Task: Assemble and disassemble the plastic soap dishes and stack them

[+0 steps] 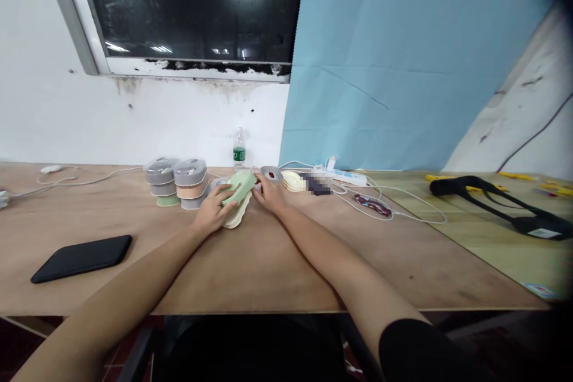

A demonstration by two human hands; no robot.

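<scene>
A light green plastic container (242, 182) is tilted between my hands. My left hand (216, 208) has its fingers spread over the container's left side and grips it. At the container's upper right end, my right hand (267, 192) holds the edge, its fingertips partly hidden. A cream scalloped-edged piece (236, 217) lies just beneath the green one. Close behind my right hand is a grey lid-like piece (271, 173) with a small brown-red mark. Further right lies another cream piece (293, 181).
Two stacks of round-cornered lunch boxes (162, 173) stand left of my hands. A water bottle (239, 152) is by the wall. A black phone-like slab (83, 258) lies front left. To the right are a power strip (344, 176), white cables, a wrapped snack (372, 205) and a black strap-like frame (505, 209).
</scene>
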